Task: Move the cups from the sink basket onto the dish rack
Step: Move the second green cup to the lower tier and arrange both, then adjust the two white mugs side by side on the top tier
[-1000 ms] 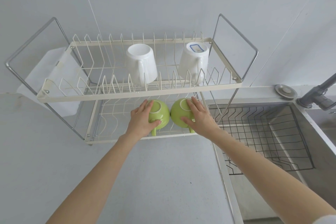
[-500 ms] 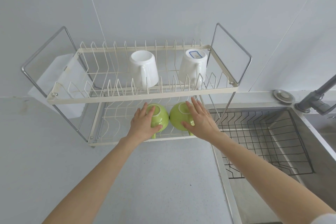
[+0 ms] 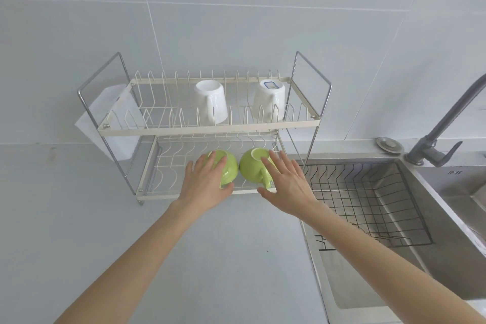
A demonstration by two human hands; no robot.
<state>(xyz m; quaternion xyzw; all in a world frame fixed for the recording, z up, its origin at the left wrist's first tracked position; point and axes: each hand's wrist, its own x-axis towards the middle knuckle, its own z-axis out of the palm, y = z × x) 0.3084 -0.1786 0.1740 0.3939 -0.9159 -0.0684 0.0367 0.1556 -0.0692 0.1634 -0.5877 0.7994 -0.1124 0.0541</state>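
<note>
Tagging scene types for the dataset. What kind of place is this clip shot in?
Most likely a home kitchen, at the counter beside the sink. The signs: a two-tier dish rack holding upturned cups, a steel sink with a wire basket in it, a grey faucet, and a tiled wall behind.

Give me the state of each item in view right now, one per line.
Left green cup: upside down, lower tier of dish rack, under left hand.
Right green cup: upside down, lower tier; right hand open over it.
Two white mugs: inverted, upper tier.
Sink basket: no cups.
Faucet: no water visible.
</note>
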